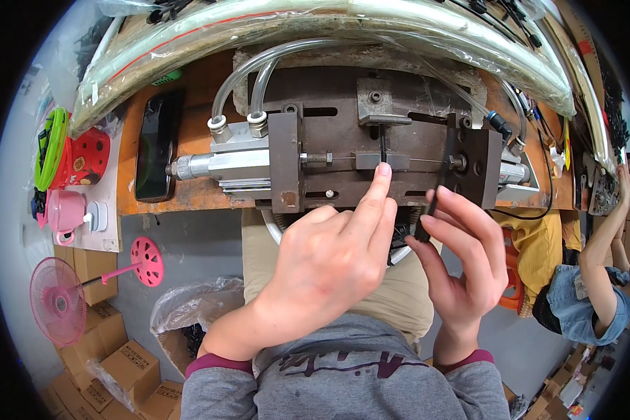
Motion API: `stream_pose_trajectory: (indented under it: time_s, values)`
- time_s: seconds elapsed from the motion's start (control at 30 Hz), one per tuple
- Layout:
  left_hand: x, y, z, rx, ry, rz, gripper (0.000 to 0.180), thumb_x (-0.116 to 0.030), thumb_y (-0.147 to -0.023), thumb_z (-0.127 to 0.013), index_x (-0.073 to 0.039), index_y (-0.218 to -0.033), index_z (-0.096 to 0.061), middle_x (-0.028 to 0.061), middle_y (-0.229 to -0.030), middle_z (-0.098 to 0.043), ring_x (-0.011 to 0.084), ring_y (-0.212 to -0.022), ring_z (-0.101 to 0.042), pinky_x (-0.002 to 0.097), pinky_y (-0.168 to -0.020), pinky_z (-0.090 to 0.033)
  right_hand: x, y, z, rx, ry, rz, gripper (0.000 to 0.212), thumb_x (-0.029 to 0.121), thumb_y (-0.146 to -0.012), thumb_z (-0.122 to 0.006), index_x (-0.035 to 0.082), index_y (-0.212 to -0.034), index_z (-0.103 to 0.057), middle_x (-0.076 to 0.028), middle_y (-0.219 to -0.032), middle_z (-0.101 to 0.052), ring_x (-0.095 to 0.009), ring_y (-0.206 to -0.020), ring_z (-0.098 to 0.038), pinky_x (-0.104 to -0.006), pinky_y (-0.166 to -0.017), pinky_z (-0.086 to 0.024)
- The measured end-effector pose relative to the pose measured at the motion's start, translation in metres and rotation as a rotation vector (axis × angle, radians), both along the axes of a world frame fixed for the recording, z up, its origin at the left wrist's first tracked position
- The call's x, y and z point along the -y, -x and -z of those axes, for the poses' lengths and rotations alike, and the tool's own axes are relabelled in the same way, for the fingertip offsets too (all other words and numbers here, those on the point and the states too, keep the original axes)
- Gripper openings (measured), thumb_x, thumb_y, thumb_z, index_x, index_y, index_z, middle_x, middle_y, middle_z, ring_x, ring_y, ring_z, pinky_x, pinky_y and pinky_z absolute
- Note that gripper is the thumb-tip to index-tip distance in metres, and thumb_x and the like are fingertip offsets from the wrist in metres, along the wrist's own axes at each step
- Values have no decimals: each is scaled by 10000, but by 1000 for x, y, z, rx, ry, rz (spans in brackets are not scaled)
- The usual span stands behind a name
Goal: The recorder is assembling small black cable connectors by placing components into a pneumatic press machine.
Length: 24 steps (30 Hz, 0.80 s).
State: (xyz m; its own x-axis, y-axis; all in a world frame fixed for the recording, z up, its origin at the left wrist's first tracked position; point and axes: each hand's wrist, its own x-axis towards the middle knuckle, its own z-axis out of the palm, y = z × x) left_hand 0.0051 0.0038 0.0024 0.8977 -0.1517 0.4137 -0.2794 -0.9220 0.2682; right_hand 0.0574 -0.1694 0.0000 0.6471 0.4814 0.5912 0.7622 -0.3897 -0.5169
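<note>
Workshop clutter fills the frame: cardboard boxes and a pink fan on the floor at the lower left, a phone lying on the orange surface at the upper left, and another person's arm at the right edge. At the centre, on this surface, stands a dark metal press with air cylinders on both sides and clear hoses that curve above it.

The left hand reaches up, and its forefinger touches a thin black part that stands upright in the slot at the middle of the press; the hand is not clenched and grasps nothing. The right hand, at the centre right, holds a thin black piece between thumb and fingers, just below the press.

I judge that the step in hand is seating the part in the slot. The next move probably calls for an exact, straight push, with the fingers well apart from the closing blocks.
</note>
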Motion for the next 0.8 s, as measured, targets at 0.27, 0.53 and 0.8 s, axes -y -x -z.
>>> stream_pose_trajectory:
  time_s: [0.27, 0.53, 0.8]
  values:
    - [-20, 44, -2, -450, 318, 316, 221, -147, -776, -756, -56, -972, -710, 74, -1190, -690, 213, -729, -694, 309, -628, -558, -14, -6, 1, -9, 313, -97, 246, 16, -708, -760, 3, -927, -649, -175, -1245, -660, -203, -689, -651, -283, -612, -509]
    - [5, 48, 79, -601, 400, 331, 182, -159, -833, -696, -41, -969, -674, 90, -1235, -654, 286, -801, -705, 381, -671, -572, -27, -4, -7, 71, 456, -15, 244, 39, -725, -766, 50, -926, -627, -91, -1260, -671, -169, -557, -556, -283, -529, -442]
    - [-6, 46, 118, -465, 741, 30, 281, -214, -845, -744, -83, -1092, -717, 105, -1245, -649, 234, -952, -698, 351, -798, -570, -10, 0, 22, -115, -29, -56, 369, 15, -773, -773, 2, -1123, -657, -174, -1230, -666, -158, -693, -683, -255, -621, -543]
